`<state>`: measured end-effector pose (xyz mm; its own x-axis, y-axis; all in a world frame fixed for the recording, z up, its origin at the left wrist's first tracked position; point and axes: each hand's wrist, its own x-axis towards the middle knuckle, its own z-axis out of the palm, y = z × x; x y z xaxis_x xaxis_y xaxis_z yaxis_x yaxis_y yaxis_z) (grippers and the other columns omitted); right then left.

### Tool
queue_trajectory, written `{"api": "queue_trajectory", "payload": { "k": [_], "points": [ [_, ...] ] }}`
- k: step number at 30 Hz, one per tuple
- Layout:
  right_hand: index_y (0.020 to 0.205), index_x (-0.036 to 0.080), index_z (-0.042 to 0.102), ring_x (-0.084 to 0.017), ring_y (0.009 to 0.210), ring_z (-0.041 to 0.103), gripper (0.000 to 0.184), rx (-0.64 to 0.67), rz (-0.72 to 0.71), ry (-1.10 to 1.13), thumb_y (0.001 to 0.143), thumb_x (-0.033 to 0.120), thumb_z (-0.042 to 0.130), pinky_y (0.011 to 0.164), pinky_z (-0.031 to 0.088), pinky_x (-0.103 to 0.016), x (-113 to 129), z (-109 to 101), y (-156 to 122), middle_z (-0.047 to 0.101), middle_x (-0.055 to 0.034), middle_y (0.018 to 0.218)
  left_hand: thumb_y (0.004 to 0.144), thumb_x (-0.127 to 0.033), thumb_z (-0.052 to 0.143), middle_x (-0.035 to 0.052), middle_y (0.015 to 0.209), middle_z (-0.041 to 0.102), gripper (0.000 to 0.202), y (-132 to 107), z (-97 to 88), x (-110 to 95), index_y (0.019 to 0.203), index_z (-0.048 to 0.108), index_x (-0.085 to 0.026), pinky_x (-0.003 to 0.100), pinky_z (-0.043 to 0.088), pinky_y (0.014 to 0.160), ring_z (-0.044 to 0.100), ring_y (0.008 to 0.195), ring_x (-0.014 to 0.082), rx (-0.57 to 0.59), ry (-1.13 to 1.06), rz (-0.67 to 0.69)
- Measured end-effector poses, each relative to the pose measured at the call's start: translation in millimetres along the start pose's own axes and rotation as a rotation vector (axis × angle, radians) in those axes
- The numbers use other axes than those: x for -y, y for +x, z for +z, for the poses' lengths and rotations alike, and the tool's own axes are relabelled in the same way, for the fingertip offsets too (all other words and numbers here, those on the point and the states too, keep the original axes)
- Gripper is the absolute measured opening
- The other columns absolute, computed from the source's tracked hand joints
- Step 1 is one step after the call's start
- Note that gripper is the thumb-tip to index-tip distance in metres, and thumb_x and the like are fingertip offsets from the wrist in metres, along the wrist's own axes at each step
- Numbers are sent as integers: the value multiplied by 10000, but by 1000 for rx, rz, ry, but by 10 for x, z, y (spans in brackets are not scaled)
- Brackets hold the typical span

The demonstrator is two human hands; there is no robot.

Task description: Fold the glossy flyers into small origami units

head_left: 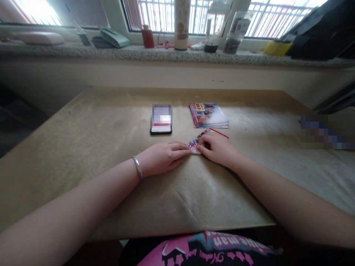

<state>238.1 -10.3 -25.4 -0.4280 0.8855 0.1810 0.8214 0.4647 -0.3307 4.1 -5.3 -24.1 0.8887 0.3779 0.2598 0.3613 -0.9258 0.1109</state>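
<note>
- The folded sheet (193,144) is thin and glossy, printed in pink, white and blue with a straight red edge; it lies on the bench (83,147) under the fingers of both hands, in front of the stack.
- The left hand (164,157) is laid low, fingers long and nearly straight, their tips at the sheet's left edge; its grip is released, clasping nothing.
- A smooth, silvery bracelet (137,168) circles the left wrist.
- The right hand (217,147) curls over the sheet, thumb and forefinger drawn toward each other on it; one cannot tell whether this grip pinches or merely presses.
- The stack of printed sheets (209,115) is glossy and rectangular, its edges slightly fanned.
- Left of the stack lies a flat phone (161,130) with rounded dark corners, its screen mostly blurred.
- On the sill stand a tall, pale cylindrical canister (182,26), contents hidden; a small red container (148,37); and a clear tumbler (235,33) with dark matter inside.
- The bench wears a tan, softly sheened covering, faintly creased near the front.
- The window sill (163,54) is speckled grey stone; beyond the panes run upright railings (158,16).
</note>
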Motion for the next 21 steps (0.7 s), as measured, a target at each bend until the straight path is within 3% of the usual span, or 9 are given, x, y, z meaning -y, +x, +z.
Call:
{"api": "queue_trajectory", "payload": {
  "k": [13,21],
  "points": [
    [711,194,563,-170,735,553,158,-10,78,64,826,299,587,640,361,-268,-94,56,37,645,-32,787,924,-194,443,94,959,657,288,17,2,-44,1122,647,-146,313,534,774,603,862,185,-60,177,-60],
    [717,198,560,-173,732,558,157,-4,87,37,832,303,582,638,361,-270,-88,54,44,652,-33,791,920,-196,443,90,921,645,285,14,-14,-51,1119,639,-143,295,524,748,593,828,174,-44,240,-34]
  ]
}}
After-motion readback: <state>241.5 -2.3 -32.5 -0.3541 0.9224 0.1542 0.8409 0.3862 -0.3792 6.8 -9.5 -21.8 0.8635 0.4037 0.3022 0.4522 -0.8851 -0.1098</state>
